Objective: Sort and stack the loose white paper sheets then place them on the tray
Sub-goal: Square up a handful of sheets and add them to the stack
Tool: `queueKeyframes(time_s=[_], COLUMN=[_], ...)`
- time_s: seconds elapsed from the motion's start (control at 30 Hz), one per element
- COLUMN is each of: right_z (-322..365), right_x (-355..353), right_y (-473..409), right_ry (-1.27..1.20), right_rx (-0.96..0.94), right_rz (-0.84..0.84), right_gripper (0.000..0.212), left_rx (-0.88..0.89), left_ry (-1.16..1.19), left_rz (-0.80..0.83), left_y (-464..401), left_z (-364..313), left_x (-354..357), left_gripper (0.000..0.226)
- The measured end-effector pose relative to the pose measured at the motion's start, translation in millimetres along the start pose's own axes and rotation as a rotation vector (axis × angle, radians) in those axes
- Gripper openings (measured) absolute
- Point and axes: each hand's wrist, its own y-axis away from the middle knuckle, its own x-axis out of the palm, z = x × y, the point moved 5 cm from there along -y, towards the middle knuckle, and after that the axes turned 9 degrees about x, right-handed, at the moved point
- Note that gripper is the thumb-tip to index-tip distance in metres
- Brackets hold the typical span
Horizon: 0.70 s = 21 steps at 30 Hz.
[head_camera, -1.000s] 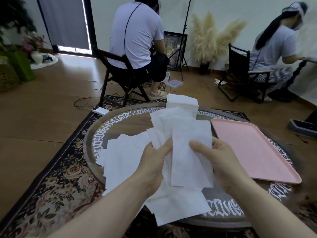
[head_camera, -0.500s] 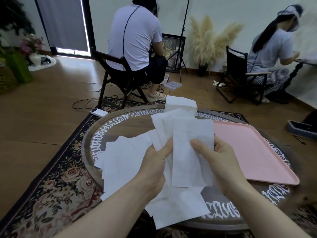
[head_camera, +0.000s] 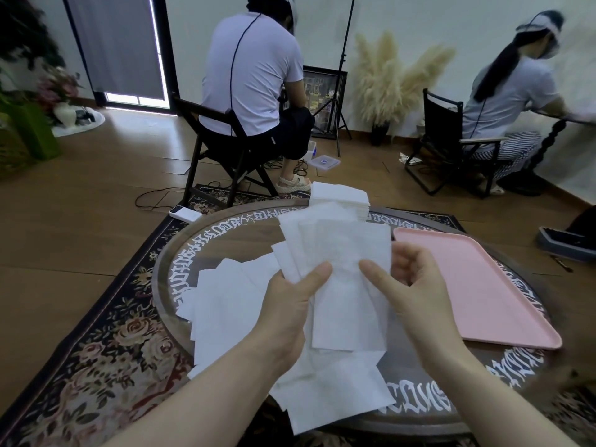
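Both hands hold a fanned bunch of white paper sheets [head_camera: 350, 285] above the round table [head_camera: 206, 250]. My left hand [head_camera: 290, 304] grips the bunch at its left edge, thumb on the front sheet. My right hand [head_camera: 409, 285] pinches the front sheet's right side, thumb on its face and fingers curled behind. More loose sheets [head_camera: 225, 304] lie spread on the table under and to the left of my hands. A neat stack of sheets [head_camera: 338, 196] sits at the table's far edge. The pink tray [head_camera: 483, 285] lies on the right, with nothing on it.
Two people sit on folding chairs beyond the table, one straight ahead [head_camera: 251, 79], one at the far right [head_camera: 509, 101]. A white phone-like box [head_camera: 185, 214] lies on the patterned rug [head_camera: 96, 350]. A dark case [head_camera: 567, 243] sits on the floor at the right.
The held bunch has stayed at about the same place over the table. My right hand's fingers have curled further behind the front sheet, and the thumbs sit closer together.
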Motion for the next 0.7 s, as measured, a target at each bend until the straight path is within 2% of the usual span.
queueKeyframes(time_s=[0.07, 0.13, 0.17, 0.27, 0.33, 0.43, 0.53, 0.7], right_z=[-1, -4, -4, -1, 1, 4, 6, 7], right_x=[0, 6, 7, 5, 4, 3, 3, 1], right_y=[-2, 0, 2, 4, 5, 7, 9, 11], right_ry=[-0.044, -0.153, -0.163, -0.164, -0.172, -0.162, -0.171, -0.139], right_rx=[0.063, 0.128, 0.109, -0.029, -0.092, -0.161, -0.212, -0.252], right_rz=[0.095, 0.25, 0.271, 0.226, 0.202, 0.177, 0.177, 0.145], right_gripper=[0.062, 0.055, 0.049, 0.042, 0.043, 0.052, 0.058, 0.068], left_rx=[0.004, 0.061, 0.117, 0.346, 0.445, 0.443, 0.363, 0.23], left_ry=[-0.004, -0.094, -0.178, -0.421, -0.464, -0.458, -0.369, -0.245], left_rz=[0.036, 0.066, 0.06, 0.093, 0.142, 0.126, 0.111, 0.118], left_y=[-1, 0, 1, 7, 8, 6, 4, -1], left_z=[-3, -6, -8, -19, -23, -20, -18, -16], left_x=[1, 3, 2, 6, 10, 9, 8, 6], left_gripper=[0.03, 0.031, 0.036, 0.081, 0.09, 0.071, 0.05, 0.031])
